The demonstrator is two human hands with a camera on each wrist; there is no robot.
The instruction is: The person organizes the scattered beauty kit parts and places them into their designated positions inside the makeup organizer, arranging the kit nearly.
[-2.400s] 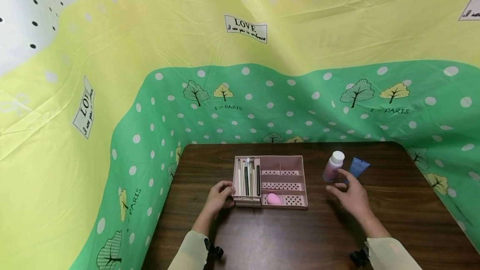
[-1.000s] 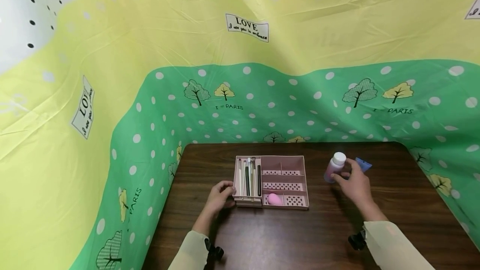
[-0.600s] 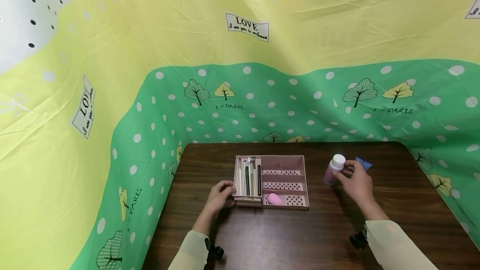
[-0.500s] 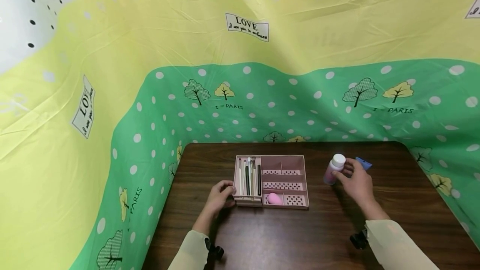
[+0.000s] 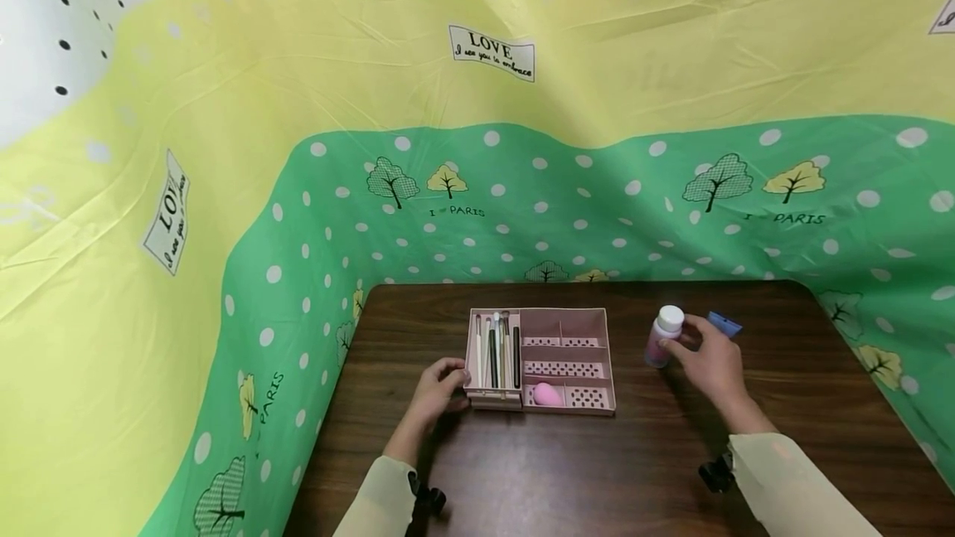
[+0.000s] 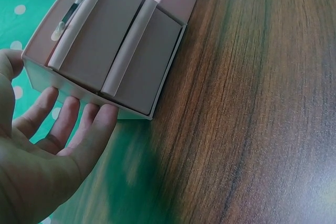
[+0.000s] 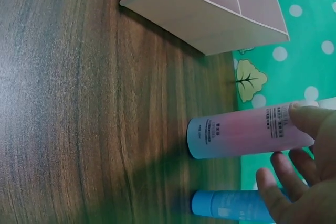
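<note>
In the head view my left hand (image 5: 436, 392) is at the left side of a pink cosmetics organizer (image 5: 606, 404). The left wrist view shows my fingertips resting on its side wall, beside two small drawers (image 6: 142, 56). Several makeup brushes (image 5: 492, 355) lie in the organizer's left part, and a pink makeup sponge (image 5: 548, 394) sits in a front compartment. To the right, my right hand (image 5: 712, 363) holds a pink-and-blue bottle (image 7: 241, 134) with a white cap (image 5: 671, 318), thumb on one side and fingers on the other. Whether its base touches the table is unclear.
A blue tube (image 7: 236, 204) stands just behind my right hand, partly hidden in the head view. The dark wooden table (image 5: 552, 471) is backed by a green and yellow printed curtain (image 5: 567, 189). Dividers split the organizer's right part into compartments.
My right hand has moved from beside the bottle to gripping it, and the bottle has shifted very slightly. My left hand stays at the organizer.
</note>
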